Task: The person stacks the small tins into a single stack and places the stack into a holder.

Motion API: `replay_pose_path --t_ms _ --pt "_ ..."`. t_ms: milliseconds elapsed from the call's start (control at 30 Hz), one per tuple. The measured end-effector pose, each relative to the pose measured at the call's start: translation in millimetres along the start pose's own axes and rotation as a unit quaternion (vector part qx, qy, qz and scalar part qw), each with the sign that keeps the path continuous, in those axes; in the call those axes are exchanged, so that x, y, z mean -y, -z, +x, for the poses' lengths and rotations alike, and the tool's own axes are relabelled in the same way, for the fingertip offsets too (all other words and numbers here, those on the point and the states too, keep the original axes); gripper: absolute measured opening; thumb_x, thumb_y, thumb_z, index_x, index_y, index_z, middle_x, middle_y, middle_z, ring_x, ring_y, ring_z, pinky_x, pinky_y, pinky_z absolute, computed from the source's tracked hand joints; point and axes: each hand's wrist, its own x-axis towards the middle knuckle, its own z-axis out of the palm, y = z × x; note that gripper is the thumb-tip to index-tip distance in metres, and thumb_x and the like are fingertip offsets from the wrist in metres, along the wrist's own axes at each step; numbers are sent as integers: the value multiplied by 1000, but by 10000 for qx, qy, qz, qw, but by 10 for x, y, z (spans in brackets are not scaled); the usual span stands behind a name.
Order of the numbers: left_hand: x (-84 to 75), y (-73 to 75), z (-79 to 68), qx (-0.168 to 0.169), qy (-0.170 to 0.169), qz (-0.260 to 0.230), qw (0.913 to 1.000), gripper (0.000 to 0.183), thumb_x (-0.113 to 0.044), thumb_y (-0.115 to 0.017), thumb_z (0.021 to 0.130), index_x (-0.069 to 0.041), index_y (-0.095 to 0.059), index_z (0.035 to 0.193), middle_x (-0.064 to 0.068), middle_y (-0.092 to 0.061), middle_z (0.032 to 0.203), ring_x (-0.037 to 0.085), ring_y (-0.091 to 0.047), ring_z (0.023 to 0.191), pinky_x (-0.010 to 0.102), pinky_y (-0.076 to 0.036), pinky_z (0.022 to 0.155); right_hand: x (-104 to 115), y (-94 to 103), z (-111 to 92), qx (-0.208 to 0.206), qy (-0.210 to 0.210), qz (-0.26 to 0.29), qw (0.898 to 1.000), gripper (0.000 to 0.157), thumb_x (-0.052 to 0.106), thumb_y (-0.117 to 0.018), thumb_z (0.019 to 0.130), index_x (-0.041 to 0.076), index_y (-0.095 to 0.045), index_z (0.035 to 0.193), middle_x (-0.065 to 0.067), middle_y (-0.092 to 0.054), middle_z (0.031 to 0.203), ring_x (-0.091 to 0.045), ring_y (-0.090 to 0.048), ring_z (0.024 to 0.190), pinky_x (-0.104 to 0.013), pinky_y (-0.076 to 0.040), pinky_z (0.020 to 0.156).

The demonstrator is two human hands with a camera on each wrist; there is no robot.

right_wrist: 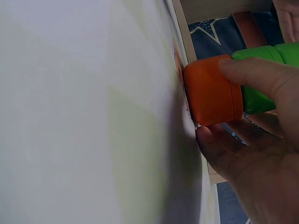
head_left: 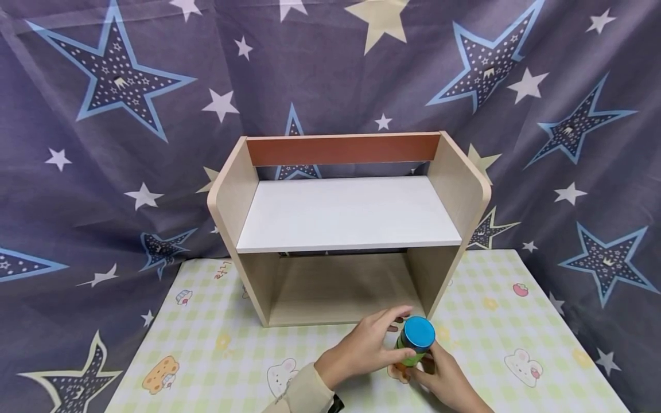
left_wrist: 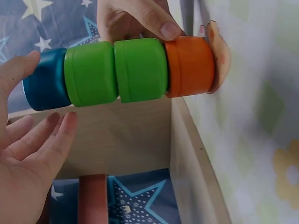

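A stack of round, tub-like pieces stands upright on the tablecloth: a blue piece (head_left: 419, 331) on top, two green pieces (left_wrist: 117, 72) below it, and an orange piece (left_wrist: 190, 65) at the bottom. Around the top of the stack is my left hand (head_left: 364, 347), its thumb at the blue piece and its fingers extended, with a gap to the blue side in the left wrist view. Low on the other side, my right hand (head_left: 448, 376) holds the orange piece, thumb in front and fingers behind.
Just behind the hands stands a wooden two-tier shelf (head_left: 348, 215) with a white upper board and a brown back rail. The checked tablecloth (head_left: 196, 338) carries printed cartoon figures. A starry dark curtain (head_left: 330, 74) hangs behind.
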Motion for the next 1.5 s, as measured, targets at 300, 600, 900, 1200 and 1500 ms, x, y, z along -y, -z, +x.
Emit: replay_pose_path --t_ms 300,600,900,1200,1500 --pt "139 -76 -165 -252 376 -234 9987 72 -28 -77 91 -13 -38 150 6 -54 139 13 -54 124 15 -50 92 -14 -19 2 -70 -16 -228 9997 63 14 -79 89 6 -46 141 -22 -54 136 -44 -55 122 -43 -55 93" --pt "229 -149 -265 -380 558 -213 9975 70 -25 -79 89 -13 -42 147 5 -57 135 11 -57 119 15 -50 90 7 -16 6 -125 -33 -348 9993 61 15 -79 88 6 -47 140 -20 -57 132 -43 -57 119 -43 -57 90" --pt "285 -202 -321 -305 666 -364 9966 69 -25 -77 91 -10 -42 148 5 -57 134 11 -57 119 17 -52 90 8 -21 -4 -197 12 -367 9991 61 16 -80 87 8 -48 139 -17 -58 131 -41 -58 119 -43 -57 90" --pt "322 -248 -337 -215 776 -373 9961 70 -24 -78 91 -14 -41 149 8 -57 135 11 -60 114 17 -52 89 21 -26 11 -292 -105 -519 9982 61 18 -82 86 7 -50 137 -17 -60 129 -39 -59 117 -44 -57 88" --pt "372 -301 -350 -169 789 -465 9957 70 -22 -77 91 -15 -40 150 14 -56 137 22 -61 117 19 -53 90 24 -21 9 -255 -174 -430 9986 63 19 -82 86 8 -49 138 -18 -59 130 -40 -58 119 -46 -57 90"
